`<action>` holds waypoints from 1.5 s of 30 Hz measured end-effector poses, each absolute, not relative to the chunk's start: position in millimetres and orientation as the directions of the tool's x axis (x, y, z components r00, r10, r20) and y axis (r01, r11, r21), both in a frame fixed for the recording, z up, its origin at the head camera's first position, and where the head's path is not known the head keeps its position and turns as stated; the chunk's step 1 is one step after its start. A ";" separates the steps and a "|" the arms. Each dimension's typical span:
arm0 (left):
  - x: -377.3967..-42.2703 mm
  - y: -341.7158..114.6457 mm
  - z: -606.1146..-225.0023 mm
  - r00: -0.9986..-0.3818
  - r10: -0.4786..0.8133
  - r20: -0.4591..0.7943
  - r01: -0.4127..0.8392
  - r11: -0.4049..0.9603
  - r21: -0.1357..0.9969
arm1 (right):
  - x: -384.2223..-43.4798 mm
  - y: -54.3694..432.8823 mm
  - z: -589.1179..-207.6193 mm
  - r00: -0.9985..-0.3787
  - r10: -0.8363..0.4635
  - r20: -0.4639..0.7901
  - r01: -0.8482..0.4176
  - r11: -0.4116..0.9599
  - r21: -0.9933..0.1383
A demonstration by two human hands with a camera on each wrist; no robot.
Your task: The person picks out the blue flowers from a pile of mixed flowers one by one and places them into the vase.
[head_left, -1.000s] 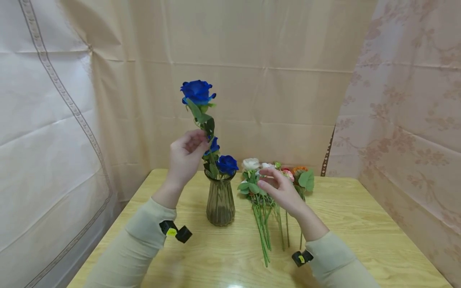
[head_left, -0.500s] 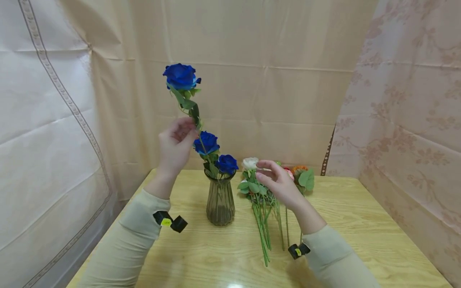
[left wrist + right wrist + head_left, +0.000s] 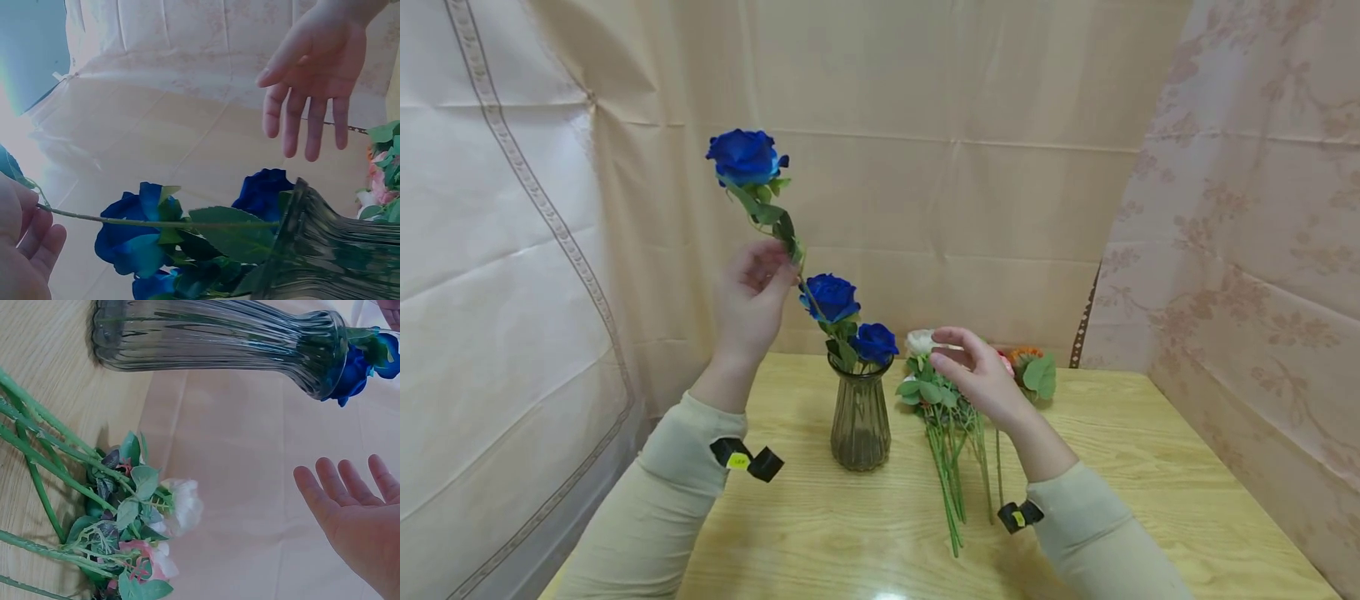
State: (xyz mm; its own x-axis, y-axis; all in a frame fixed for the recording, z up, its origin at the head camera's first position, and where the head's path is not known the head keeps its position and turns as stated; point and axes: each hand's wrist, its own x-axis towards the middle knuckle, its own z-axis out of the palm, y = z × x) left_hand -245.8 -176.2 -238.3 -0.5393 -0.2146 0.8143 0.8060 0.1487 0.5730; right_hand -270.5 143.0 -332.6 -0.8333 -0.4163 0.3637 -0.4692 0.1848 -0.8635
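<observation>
My left hand [image 3: 747, 312] pinches the stem of a tall blue rose [image 3: 747, 157] between thumb and fingers, up near its leaves. That stem [image 3: 125, 221] slants down to the mouth of a ribbed, smoky glass vase [image 3: 860, 425], which stands upright on the table. Two more blue roses, a middle one [image 3: 831, 297] and a lower one [image 3: 876, 342], stand in the vase with their blooms above its rim. Right of the vase, my right hand [image 3: 988, 383] hovers with relaxed fingers and holds nothing, as the right wrist view also shows the hand [image 3: 356, 506] apart from everything.
Several loose flowers lie right of the vase on the wooden table [image 3: 1112, 467]: a white bloom [image 3: 919, 341], an orange one [image 3: 1024, 357], and pink ones [image 3: 156, 559]. Their green stems [image 3: 951, 492] point toward the front edge. A beige curtain [image 3: 925, 192] hangs behind.
My left hand has moved left and up with the tall blue rose, so its bloom leans farther left and the middle rose shows fully. The right hand has shifted only slightly left.
</observation>
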 end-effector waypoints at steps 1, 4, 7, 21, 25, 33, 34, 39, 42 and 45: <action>-245.6 -176.6 -240.1 -0.543 -0.211 0.813 0.805 0.145 0.576 | -270.2 142.7 -332.1 -0.834 -0.414 0.364 -0.470 0.187 -0.863; -245.1 -177.0 -246.5 -0.551 -0.210 0.808 0.805 0.120 0.581 | -269.6 141.8 -330.8 -0.834 -0.413 0.366 -0.473 0.193 -0.860; -243.8 -176.9 -253.9 -0.557 -0.200 0.806 0.810 0.085 0.580 | -269.7 141.2 -330.7 -0.832 -0.415 0.368 -0.475 0.193 -0.859; -239.7 -172.9 -288.3 -0.584 -0.130 0.801 0.784 0.165 0.598 | -271.0 142.5 -335.9 -0.835 -0.427 0.347 -0.453 0.174 -0.875; -239.2 -170.5 -296.9 -0.577 -0.092 0.812 0.788 0.201 0.583 | -270.8 142.9 -337.8 -0.836 -0.425 0.347 -0.449 0.168 -0.878; -237.5 -163.3 -312.6 -0.635 -0.046 0.771 0.732 0.283 0.620 | -269.6 144.4 -344.3 -0.848 -0.410 0.336 -0.447 0.213 -0.869; -237.9 -162.3 -314.7 -0.632 -0.040 0.774 0.729 0.307 0.612 | -269.6 144.6 -345.6 -0.850 -0.408 0.334 -0.446 0.217 -0.868; -241.4 -158.7 -323.6 -0.614 0.011 0.789 0.726 0.400 0.559 | -270.5 144.7 -351.6 -0.847 -0.411 0.337 -0.447 0.208 -0.870; -243.0 -159.5 -328.4 -0.640 0.041 0.767 0.708 0.419 0.569 | -271.5 144.5 -355.2 -0.843 -0.413 0.344 -0.458 0.217 -0.862; -244.9 -159.4 -333.4 -0.662 0.073 0.746 0.684 0.466 0.562 | -272.2 145.2 -360.0 -0.843 -0.415 0.342 -0.463 0.236 -0.855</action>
